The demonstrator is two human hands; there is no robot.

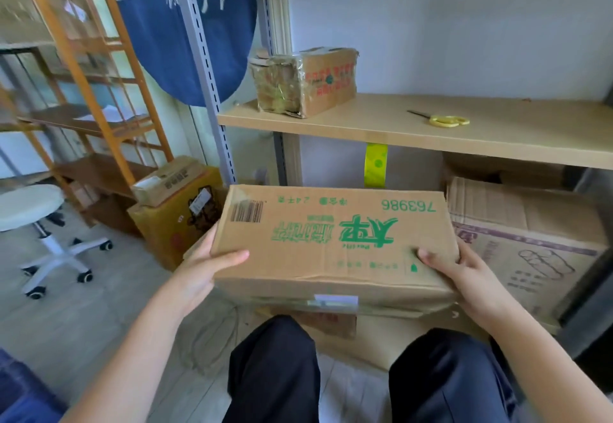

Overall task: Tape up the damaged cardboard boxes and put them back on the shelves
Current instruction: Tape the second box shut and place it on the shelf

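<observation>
A brown cardboard box (335,240) with green print and the number 763986 is held in the air above my knees, in front of the shelf unit. My left hand (212,263) grips its left end, thumb on top. My right hand (461,270) grips its right end, thumb on top too. Clear tape runs along the box's near edge. A roll of yellow-green tape (375,165) stands on the lower shelf level just behind the box. A small box (305,81) wrapped in clear tape sits on the wooden shelf (365,124). Yellow-handled scissors (444,120) lie further right on it.
A large printed carton (530,250) fills the lower shelf at right. Yellow and brown boxes (175,210) are stacked on the floor at left, near an orange wooden rack (99,97) and a white wheeled stool (36,210). A blue cloth (185,24) hangs from the metal upright.
</observation>
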